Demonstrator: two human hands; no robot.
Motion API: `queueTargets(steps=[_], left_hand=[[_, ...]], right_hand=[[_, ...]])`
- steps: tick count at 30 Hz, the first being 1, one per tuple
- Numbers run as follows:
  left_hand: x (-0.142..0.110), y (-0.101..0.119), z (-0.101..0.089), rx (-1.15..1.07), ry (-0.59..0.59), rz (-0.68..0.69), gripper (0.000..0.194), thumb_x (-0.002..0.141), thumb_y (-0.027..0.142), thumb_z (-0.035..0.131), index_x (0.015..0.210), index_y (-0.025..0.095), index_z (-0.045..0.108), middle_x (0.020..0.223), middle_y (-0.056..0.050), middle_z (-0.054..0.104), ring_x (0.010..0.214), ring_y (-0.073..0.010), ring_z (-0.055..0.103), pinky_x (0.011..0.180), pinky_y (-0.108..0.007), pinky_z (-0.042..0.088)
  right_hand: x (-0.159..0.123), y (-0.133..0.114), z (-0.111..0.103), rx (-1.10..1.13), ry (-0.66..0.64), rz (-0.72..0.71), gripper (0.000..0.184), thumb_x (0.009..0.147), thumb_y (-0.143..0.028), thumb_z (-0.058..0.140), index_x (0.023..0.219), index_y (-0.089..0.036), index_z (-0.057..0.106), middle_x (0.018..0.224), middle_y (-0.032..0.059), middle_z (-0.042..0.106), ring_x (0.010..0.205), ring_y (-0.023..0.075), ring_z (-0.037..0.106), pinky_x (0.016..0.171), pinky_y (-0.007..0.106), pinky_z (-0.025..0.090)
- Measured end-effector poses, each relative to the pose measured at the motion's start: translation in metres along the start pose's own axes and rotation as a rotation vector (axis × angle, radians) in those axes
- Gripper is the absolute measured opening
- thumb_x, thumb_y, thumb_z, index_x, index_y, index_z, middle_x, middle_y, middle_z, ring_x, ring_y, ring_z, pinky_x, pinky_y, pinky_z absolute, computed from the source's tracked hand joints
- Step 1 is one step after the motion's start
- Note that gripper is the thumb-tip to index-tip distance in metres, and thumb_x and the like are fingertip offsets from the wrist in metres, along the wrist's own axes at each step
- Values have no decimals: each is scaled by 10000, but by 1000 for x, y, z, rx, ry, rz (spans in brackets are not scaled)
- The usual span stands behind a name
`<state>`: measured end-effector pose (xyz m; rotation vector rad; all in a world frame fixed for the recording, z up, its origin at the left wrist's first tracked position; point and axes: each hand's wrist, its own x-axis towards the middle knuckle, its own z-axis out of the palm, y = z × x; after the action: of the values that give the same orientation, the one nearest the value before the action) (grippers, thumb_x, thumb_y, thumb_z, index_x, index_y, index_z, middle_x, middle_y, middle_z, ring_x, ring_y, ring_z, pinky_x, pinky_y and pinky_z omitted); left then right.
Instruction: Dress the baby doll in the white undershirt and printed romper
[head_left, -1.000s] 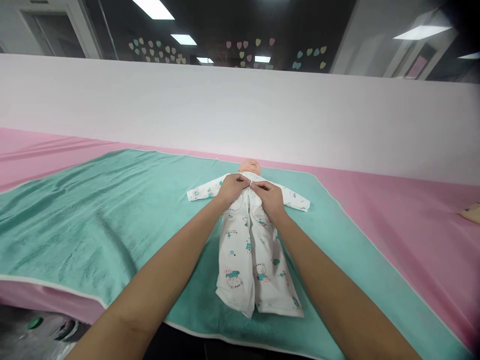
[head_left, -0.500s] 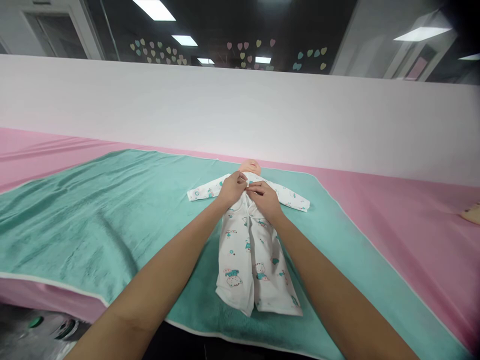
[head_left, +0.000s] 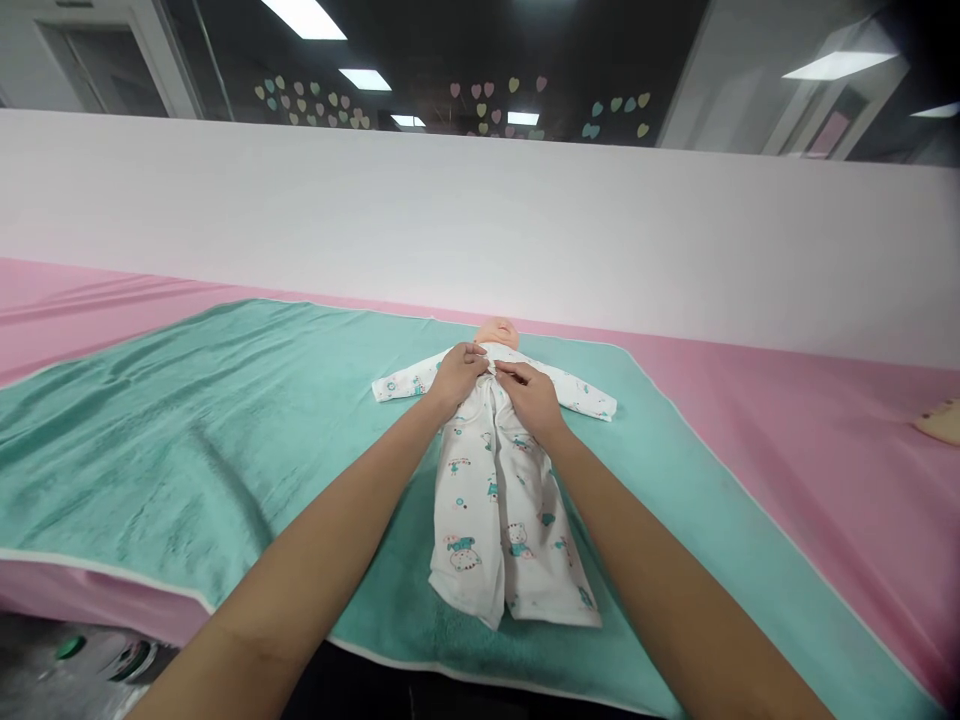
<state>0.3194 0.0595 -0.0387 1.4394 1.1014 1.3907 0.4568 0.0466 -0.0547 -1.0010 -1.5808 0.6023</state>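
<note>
A baby doll (head_left: 499, 331) lies on its back on a teal towel (head_left: 187, 440), dressed in a white romper (head_left: 495, 520) printed with small teal and pink figures. Only the top of its head shows past my hands. My left hand (head_left: 459, 374) and my right hand (head_left: 531, 393) meet at the romper's chest, just under the neckline. Both pinch the front edges of the cloth with the fingertips closed. The sleeves spread out to either side and the legs point toward me.
The towel lies on a pink sheet (head_left: 825, 460) over a long table. A white partition (head_left: 480, 230) runs along the far side. A tan object (head_left: 941, 420) sits at the far right edge. The table's near edge is at the lower left.
My hands have stayed together at the romper's chest, shifting only a little toward the neckline. The doll has not moved.
</note>
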Motion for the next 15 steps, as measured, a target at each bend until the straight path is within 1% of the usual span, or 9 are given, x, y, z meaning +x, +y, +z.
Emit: queueTargets(steps=[4,7,9,12,15], left_hand=[[1,-3,1,28,-2,20,159,714,167,545,873,163,536,706,5,588,669,-114,563,620,-223,408],[3,-6,1,112,37,67,137,706,176,561,842,161,550,743,-6,589,706,-119,561,668,-237,424],[5,-9,0,188,58,105,117,704,181,569,819,159,569,773,-14,593,740,-126,561,711,-249,430],[7,-11,-3,300,41,153,123,720,195,565,829,160,608,799,-20,606,767,-139,561,751,-271,432],[7,-13,-5,428,24,254,173,744,170,529,874,174,643,874,-35,611,846,-157,553,818,-293,419]], right_hand=[[0,1,0,-37,16,-24,218,761,-255,534,891,-223,706,978,21,677,932,175,597,872,322,440],[0,1,0,-77,21,-16,220,757,-248,528,884,-221,706,972,23,664,903,170,589,856,319,439],[0,2,1,-107,20,-4,231,754,-260,526,902,-222,700,970,25,651,856,164,579,833,320,440],[0,3,0,-153,-2,-1,267,741,-291,537,958,-221,676,957,23,627,754,146,541,789,317,438],[-1,3,0,-173,-35,-6,343,716,-299,552,1042,-213,620,953,21,596,694,130,500,750,305,437]])
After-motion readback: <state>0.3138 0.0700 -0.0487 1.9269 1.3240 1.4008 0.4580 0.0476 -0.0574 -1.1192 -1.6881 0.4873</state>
